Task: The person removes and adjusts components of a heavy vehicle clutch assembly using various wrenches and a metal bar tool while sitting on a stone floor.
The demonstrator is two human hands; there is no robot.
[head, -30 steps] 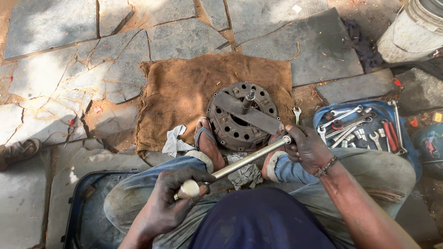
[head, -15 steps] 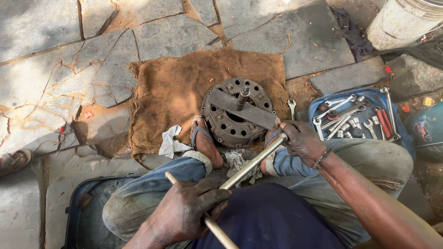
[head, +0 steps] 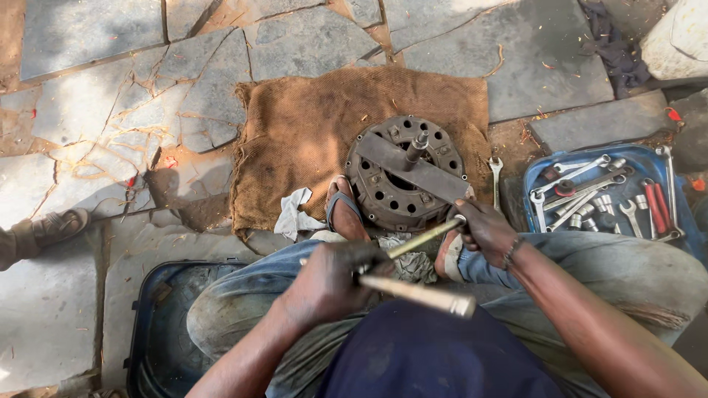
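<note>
A round rusty clutch plate (head: 391, 188) with a flat steel bar (head: 424, 175) bolted across it lies on a brown burlap sack (head: 310, 125). My sandalled feet rest at its near edge. My right hand (head: 483, 230) grips the far end of a brass-coloured metal rod (head: 424, 237) right beside the plate's near rim. The rod slants back toward my left hand (head: 332, 280). That hand is closed around a pale wooden handle (head: 424, 295), which points right across my lap. The tool's head is hidden.
A blue tray (head: 667, 158) of several spanners (head: 582, 188) stands to the right, with one loose spanner (head: 495, 177) beside the sack. A white rag (head: 295, 214) lies near my left foot. A dark blue tub (head: 144, 324) sits lower left; another person's sandalled foot (head: 51, 228) shows at the left edge.
My left hand let go of the rod's near end and now holds the wooden handle, swung round to point right. The right hand keeps the rod by the plate.
</note>
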